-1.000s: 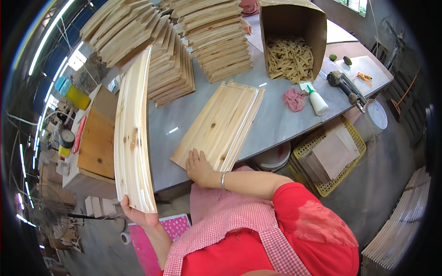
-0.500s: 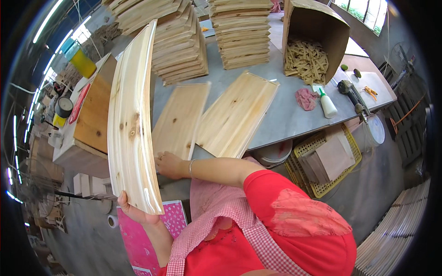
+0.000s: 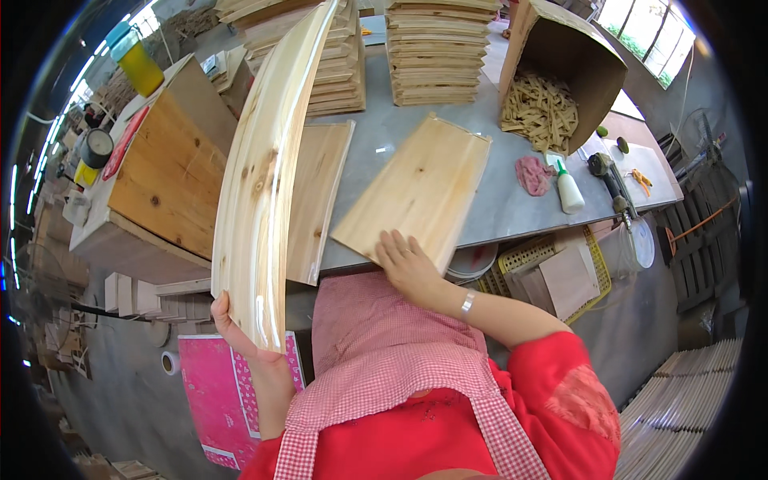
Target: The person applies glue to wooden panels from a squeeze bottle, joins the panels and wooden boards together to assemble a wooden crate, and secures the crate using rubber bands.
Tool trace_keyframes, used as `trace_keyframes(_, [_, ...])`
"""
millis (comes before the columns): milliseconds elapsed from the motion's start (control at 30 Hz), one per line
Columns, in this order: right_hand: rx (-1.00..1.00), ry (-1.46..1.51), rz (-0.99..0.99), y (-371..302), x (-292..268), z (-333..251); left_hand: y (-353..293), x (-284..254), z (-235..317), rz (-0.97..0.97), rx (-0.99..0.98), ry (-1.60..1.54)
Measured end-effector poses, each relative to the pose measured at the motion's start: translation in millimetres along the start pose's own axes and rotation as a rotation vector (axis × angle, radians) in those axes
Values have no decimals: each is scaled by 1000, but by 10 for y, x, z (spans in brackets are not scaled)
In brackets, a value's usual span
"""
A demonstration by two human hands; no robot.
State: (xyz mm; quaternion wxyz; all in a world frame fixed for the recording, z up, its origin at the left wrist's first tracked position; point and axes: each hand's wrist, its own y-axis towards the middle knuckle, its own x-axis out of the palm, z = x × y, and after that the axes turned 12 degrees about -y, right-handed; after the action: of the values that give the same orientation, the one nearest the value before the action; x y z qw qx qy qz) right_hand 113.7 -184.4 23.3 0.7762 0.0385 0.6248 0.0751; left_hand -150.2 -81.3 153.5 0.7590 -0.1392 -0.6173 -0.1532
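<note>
My left hand (image 3: 244,334) grips the lower end of a long wooden panel (image 3: 258,180), pale and knotty with a glossy face, raised upright at the left. My right hand (image 3: 410,266) lies with fingers stretched out on the near end of another wooden board (image 3: 424,182), which rests slanted on the grey table (image 3: 368,188). Between the two, a third board (image 3: 317,200) lies partly hidden behind the raised panel.
Tall stacks of boards (image 3: 438,56) stand at the back. A cardboard box (image 3: 518,48) of wood strips, a pink cloth (image 3: 533,174), a white bottle (image 3: 569,190) and a power tool (image 3: 614,182) are on the right. A wooden box (image 3: 168,188) borders the left; a yellow basket (image 3: 598,256) sits below.
My right hand has moved right, from the middle board onto the right-hand board. The raised panel, still in my left hand, appears shifted up and to the right as the view has moved.
</note>
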Motion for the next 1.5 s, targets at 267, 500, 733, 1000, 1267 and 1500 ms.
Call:
trace_keyframes(267, [152, 97, -96, -718, -309, 260, -116, -310, -66, -41, -114, -100])
trace_keyframes(500, [97, 113, 22, -288, -166, 243, -46, -433, -118, 29, -55, 176])
trace_keyframes(733, [-163, 215, -112, -617, -338, 397, -225, -502, -175, 183, 88, 694])
trace_keyframes(1000, [-114, 150, -66, -467, -246, 451, 33, -640, -564, 133, 105, 1129])
trace_keyframes(1267, [-110, 233, -46, -444, -232, 477, 294, -626, -829, -37, 48, 1293])
trace_keyframes(1500, [-114, 244, -36, -437, -194, 522, 131, -398, -1086, -88, -71, 1423])
